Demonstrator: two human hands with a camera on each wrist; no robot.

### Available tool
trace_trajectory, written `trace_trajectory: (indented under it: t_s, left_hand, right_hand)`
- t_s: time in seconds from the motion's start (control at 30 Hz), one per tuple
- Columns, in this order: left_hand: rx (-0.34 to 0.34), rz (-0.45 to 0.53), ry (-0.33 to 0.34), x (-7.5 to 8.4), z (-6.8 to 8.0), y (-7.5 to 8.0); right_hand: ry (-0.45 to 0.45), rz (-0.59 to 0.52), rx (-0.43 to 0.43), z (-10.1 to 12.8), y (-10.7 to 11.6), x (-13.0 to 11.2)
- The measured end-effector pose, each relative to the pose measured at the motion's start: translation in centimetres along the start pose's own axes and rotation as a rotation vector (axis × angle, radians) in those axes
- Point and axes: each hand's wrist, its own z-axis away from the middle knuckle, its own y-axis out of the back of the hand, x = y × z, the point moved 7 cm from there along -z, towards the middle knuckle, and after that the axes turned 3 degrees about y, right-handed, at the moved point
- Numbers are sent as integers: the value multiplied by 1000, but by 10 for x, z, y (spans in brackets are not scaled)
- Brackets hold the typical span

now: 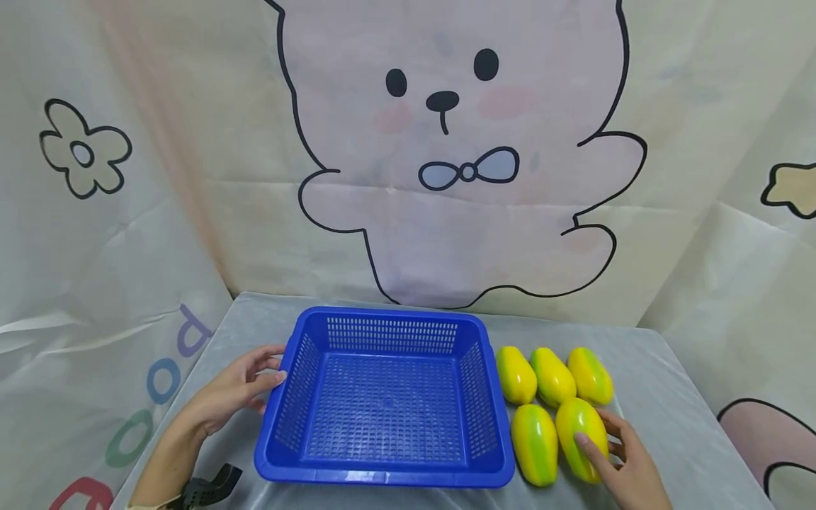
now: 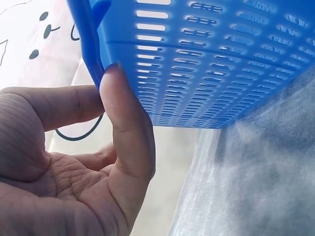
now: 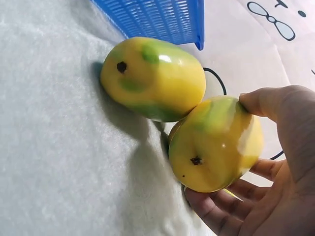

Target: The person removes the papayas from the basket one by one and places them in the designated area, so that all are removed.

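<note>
Front-right mango (image 1: 580, 435) on table, cupped by right hand (image 1: 627, 467), thumb over top (four more mangoes adjacent). Blue basket (image 1: 382, 471) wall touched by left hand (image 1: 239, 386), fingers loose, nothing gripped.

The basket (image 1: 385, 404) is sitting open-topped, its inside lying free from above. The left hand (image 1: 239, 386) is pressing its wall at nine o'clock. At three o'clock, five mangoes (image 1: 553, 407) are crowding together, leaving only narrow gaps. The right hand (image 1: 627, 464) is cupping the front-right mango (image 3: 214, 145), which is touching its neighbour (image 3: 155, 78).
</note>
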Motion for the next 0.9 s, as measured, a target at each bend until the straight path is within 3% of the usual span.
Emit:
trace_trajectory:
  t_s: [0.9]
  left_hand:
    - [6, 2, 4, -1, 0, 0]
  right_hand:
    - [8, 76, -10, -8, -11, 18]
